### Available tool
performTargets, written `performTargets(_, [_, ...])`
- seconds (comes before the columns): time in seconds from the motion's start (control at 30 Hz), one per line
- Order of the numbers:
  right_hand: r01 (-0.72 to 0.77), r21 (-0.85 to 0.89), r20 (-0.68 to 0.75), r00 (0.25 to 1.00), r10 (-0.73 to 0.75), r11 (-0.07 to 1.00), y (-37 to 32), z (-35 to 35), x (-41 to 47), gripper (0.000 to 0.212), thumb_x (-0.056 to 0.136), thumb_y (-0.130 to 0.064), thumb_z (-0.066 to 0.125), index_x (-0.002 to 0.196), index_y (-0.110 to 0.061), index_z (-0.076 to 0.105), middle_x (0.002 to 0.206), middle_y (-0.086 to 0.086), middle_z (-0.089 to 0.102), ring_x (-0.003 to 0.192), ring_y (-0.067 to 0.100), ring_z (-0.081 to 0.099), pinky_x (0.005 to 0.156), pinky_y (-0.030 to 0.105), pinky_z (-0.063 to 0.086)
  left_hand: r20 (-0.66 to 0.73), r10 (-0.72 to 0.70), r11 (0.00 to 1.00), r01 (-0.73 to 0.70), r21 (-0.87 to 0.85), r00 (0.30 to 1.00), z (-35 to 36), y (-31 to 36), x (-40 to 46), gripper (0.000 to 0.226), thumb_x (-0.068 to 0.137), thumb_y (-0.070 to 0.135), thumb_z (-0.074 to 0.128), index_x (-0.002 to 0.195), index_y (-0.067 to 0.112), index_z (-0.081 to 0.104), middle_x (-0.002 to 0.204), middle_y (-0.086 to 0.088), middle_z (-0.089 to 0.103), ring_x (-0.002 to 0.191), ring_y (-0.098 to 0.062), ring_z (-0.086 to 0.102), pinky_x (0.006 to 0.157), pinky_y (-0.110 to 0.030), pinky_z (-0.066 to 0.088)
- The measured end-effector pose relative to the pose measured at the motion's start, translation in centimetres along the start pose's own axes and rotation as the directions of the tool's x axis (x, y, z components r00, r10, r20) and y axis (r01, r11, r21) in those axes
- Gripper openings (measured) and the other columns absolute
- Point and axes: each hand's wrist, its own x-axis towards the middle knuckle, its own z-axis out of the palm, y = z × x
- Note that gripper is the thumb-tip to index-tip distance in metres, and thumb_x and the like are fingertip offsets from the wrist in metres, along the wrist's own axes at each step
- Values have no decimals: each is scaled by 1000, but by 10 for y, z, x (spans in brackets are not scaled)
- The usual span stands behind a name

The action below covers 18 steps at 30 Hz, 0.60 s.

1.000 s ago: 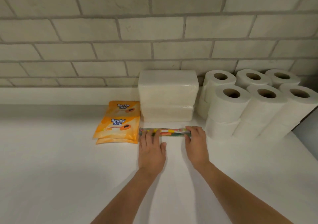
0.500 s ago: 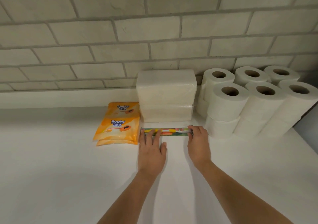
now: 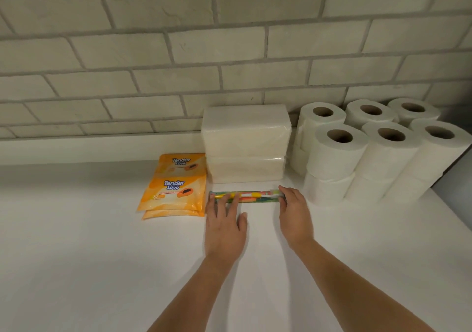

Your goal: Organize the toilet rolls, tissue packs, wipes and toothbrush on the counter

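Note:
A packaged toothbrush (image 3: 251,197) lies sideways on the white counter (image 3: 89,255), just in front of two stacked white tissue packs (image 3: 246,137). My left hand (image 3: 224,225) rests flat with its fingertips on the package's left end. My right hand (image 3: 293,214) touches the right end with its fingers. Orange wipes packs (image 3: 176,191) lie stacked to the left of the tissue packs. Several toilet rolls (image 3: 339,153) stand stacked in two layers at the right, against the wall.
A grey brick wall (image 3: 229,50) with a low white ledge (image 3: 89,147) runs behind everything. The counter's right edge (image 3: 449,204) drops off beside the toilet rolls.
Both hands stay on the toothbrush package, which has shifted slightly toward the tissue packs. The view has tilted a little.

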Motion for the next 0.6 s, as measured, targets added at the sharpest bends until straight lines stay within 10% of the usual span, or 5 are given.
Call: performTargets(0.6, [-39, -1, 124, 992, 39, 999, -9, -15, -12, 50, 101, -16, 45, 150, -12, 33, 154, 3, 36, 143, 16, 30, 119, 28, 24, 11, -50, 992, 51, -113, 999, -5, 2, -2, 54, 96, 41, 43, 142, 13, 50, 142, -15, 45, 140, -37, 34, 114, -49, 35])
